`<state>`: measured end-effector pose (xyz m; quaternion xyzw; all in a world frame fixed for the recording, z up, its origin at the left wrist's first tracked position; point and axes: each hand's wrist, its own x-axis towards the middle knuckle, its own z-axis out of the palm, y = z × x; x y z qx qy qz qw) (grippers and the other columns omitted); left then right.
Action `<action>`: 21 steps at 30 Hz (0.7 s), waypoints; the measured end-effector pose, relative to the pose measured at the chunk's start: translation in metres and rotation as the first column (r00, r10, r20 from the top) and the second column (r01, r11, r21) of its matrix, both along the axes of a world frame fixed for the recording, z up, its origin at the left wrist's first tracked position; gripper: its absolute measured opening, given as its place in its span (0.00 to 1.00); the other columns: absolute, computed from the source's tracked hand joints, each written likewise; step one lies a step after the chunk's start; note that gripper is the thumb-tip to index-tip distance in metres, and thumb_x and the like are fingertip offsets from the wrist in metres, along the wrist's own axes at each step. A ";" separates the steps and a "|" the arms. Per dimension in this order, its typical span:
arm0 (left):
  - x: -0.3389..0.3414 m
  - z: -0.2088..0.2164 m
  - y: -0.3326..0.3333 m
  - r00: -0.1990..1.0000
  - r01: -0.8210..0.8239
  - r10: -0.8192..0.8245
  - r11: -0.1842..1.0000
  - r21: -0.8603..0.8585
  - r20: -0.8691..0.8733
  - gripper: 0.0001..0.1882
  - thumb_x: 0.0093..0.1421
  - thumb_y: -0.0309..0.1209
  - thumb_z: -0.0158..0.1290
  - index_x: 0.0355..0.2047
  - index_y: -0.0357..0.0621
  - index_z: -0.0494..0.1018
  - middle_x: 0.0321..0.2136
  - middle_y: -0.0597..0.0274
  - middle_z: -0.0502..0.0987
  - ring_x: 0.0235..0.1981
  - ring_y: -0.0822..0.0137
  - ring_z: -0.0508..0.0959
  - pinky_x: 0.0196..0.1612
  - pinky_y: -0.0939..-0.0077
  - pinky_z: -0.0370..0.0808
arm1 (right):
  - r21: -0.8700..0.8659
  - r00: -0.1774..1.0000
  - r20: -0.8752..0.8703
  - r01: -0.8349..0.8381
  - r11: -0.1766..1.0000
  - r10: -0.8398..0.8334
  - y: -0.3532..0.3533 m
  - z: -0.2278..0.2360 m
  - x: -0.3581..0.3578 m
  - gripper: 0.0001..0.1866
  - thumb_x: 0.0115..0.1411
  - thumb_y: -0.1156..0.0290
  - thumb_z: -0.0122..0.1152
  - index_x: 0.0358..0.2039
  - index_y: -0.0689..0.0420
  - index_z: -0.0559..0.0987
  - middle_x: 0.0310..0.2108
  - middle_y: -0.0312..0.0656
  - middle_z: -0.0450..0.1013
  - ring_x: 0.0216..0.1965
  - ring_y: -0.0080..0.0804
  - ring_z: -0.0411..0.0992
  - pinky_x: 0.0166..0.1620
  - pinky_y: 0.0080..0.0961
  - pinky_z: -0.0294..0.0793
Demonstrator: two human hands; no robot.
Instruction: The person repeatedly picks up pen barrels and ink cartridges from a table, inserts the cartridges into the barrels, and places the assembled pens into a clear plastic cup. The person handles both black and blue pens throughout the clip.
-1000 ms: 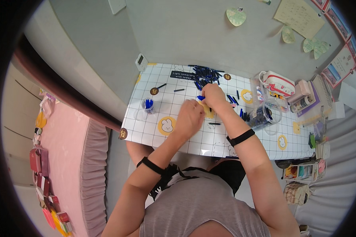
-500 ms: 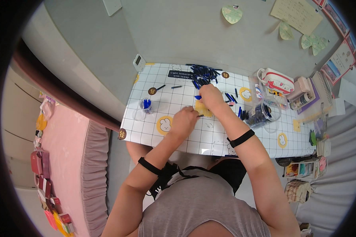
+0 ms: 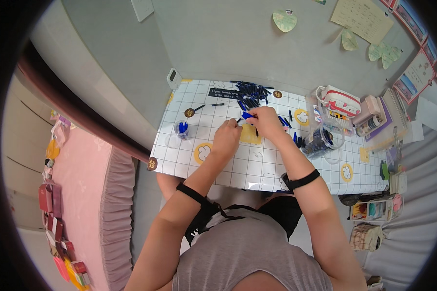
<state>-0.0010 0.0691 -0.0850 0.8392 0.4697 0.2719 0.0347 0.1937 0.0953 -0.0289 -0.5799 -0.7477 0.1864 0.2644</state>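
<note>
Head view: the handling of the short, pen-cartridge-like sticks looks partway along. What appears done is modest: a small clear cup, left of the frame's centre, holds a few bright blue pieces. Much seems left over: a dense pile of dark sticks lies at the upper middle of the frame, loose blue and dark sticks lie right of the right hand, and a clear jar, right of centre, has many dark ones inside.

Near the centre, the right hand pinches a bright blue piece between thumb and fingers; whether it holds more than one I cannot tell. Just left and below, the left hand has its fingertips closed on what looks like a slim dark stick, its tip pointing toward the blue piece. Whether the two touch is too small to tell. A yellow square lies below the right hand's fingers.

Compared with half a second ago, the left hand has moved up from the yellow square's lower edge, baring more of it. The dark stick that lay below that square a second ago is gone from there; cup and pile look unchanged.
</note>
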 end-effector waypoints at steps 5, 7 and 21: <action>0.008 0.015 -0.013 0.918 0.031 0.006 0.996 -0.085 0.396 0.07 0.69 0.24 0.59 0.41 0.37 0.87 0.41 0.53 0.84 0.36 0.52 0.85 0.43 0.62 0.84 | -0.337 0.904 -0.412 -0.035 0.941 -0.115 -0.037 0.010 0.016 0.08 0.66 0.71 0.77 0.40 0.64 0.90 0.26 0.41 0.83 0.29 0.28 0.79 0.36 0.29 0.76; 0.009 0.022 -0.022 0.829 0.106 0.069 0.955 -0.277 0.555 0.07 0.73 0.26 0.60 0.42 0.36 0.87 0.41 0.55 0.84 0.33 0.58 0.84 0.41 0.66 0.82 | -0.376 0.838 -0.525 -0.071 0.924 -0.149 -0.054 0.009 0.020 0.09 0.68 0.72 0.76 0.43 0.65 0.90 0.29 0.36 0.84 0.33 0.19 0.79 0.37 0.23 0.76; 0.002 0.006 -0.054 0.501 0.484 0.247 0.715 -0.505 0.829 0.09 0.69 0.24 0.69 0.48 0.34 0.89 0.46 0.60 0.84 0.43 0.72 0.82 0.43 0.79 0.80 | -0.312 0.660 -0.715 -0.010 0.950 -0.228 -0.108 -0.050 0.003 0.05 0.68 0.79 0.75 0.42 0.65 0.89 0.34 0.38 0.87 0.35 0.19 0.83 0.40 0.20 0.82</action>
